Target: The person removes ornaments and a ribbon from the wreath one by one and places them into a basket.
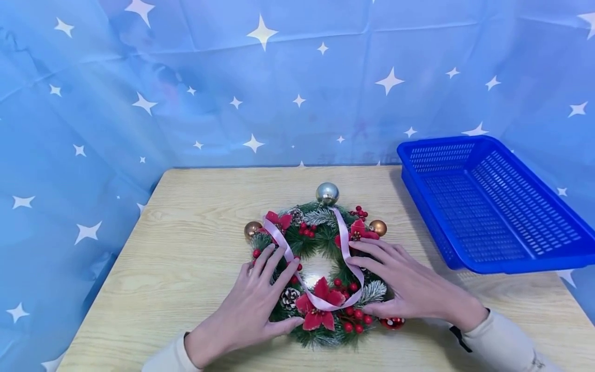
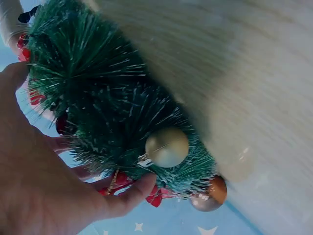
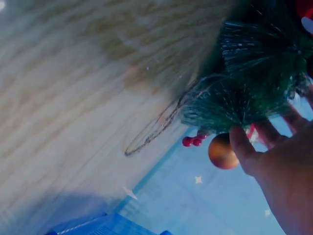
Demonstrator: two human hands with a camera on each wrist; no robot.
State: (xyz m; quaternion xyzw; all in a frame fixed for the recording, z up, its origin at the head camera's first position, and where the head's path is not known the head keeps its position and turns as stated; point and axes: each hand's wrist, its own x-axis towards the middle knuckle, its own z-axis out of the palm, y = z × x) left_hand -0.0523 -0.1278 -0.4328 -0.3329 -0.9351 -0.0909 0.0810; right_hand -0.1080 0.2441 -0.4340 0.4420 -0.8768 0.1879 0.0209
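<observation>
A green Christmas wreath point(image 1: 321, 338) lies on the wooden table, dressed with red poinsettias point(image 1: 321, 305), red berries, pine cones point(image 1: 290, 298) and shiny baubles point(image 1: 327, 194). Draped in a loop over its front is a pale pink ribbon point(image 1: 342, 232). The left hand point(image 1: 255, 297) rests on the wreath's left side with spread, slightly bent fingers. Opposite it, the right hand point(image 1: 404, 281) lies on the right side, fingertips at the ribbon's edge. In the left wrist view, a gold bauble point(image 2: 167, 147) hangs near a fingertip. A thin loop of cord point(image 3: 151, 134) sticks out from the wreath in the right wrist view.
A blue plastic basket point(image 1: 418, 206) with slotted walls stands at the table's right side. Behind the wooden table point(image 1: 162, 274) hangs a blue cloth point(image 1: 209, 77) printed with white stars. A red bauble point(image 1: 392, 323) sits by the right wrist.
</observation>
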